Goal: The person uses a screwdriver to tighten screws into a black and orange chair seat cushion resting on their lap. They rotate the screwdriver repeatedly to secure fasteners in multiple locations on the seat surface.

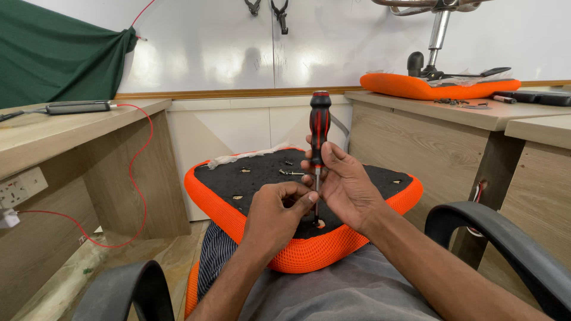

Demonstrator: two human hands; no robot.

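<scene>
An orange mesh chair seat [297, 252] lies upside down on my lap, its black underside [262, 178] facing up with several small holes and loose screws [291, 173] on it. My right hand [342, 184] holds a screwdriver [319, 125] with a red and black handle upright, its tip set at a hole near the seat's front edge. My left hand [276, 217] pinches the shaft close to the tip, fingers closed around it.
Black armrests [493, 232] curve at both sides of me. A wooden desk [71, 128] on the left carries a tool with a red cable [140, 172]. On the right desk [470, 113] lies another orange seat [440, 88] with a metal column.
</scene>
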